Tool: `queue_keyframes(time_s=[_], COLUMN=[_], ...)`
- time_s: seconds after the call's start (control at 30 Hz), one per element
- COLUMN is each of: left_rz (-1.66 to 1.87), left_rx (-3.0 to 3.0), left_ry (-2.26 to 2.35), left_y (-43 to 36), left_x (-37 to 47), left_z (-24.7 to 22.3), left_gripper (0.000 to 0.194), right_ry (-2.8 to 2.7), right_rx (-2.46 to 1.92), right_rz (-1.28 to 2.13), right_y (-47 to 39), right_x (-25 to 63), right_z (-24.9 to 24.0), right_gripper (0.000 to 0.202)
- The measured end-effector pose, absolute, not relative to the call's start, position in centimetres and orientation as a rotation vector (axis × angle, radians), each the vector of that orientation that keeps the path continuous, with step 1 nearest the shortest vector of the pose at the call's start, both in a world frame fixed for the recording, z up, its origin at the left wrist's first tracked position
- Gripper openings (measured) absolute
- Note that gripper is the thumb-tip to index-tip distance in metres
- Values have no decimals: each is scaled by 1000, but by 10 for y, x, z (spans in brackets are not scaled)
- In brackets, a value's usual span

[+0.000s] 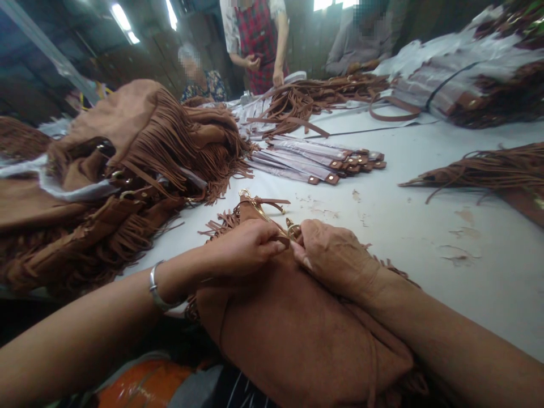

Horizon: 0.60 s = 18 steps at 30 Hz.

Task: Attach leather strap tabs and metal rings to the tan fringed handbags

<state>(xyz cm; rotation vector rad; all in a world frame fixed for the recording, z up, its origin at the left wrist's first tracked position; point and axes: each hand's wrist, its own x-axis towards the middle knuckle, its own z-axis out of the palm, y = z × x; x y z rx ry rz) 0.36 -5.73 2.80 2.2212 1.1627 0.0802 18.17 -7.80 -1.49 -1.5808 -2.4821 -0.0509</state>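
Your left hand (244,246) pinches a narrow brown leather-like strip (283,242); your right hand (335,252) grips a gold-coloured metal clasp (293,229). Your fingers hide their junction. The soft brown suede-like fringed bag (306,334) lies beneath both hands, at the smooth white table's (416,243) near edge. Heaped, long-fringed brown bags (127,122) run out of view at left.

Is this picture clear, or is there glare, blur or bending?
In the head view, the ceiling light glares white against dim surroundings; also in the head view, fine detail is soft, even at the golden clasp in the right hand, and the forearms look stretched towards the side edges, perhaps from a wide lens.
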Motion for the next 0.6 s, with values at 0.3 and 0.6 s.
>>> queue_keyframes(time_s=[0.3,0.6], left_rz=[-169,-296], left_rx=[2664,2730], left_ry=[1279,1442], left_y=[-65,-72], left_x=[3,6], left_z=[26,20], left_gripper=[21,21], right_ry=[-2467,-2475], right_rx=[-1507,-1529], right_rz=[-34,-75], right_y=[-80,-82], right_x=[185,183], right_z=[-19,-16], right_gripper=[22,25])
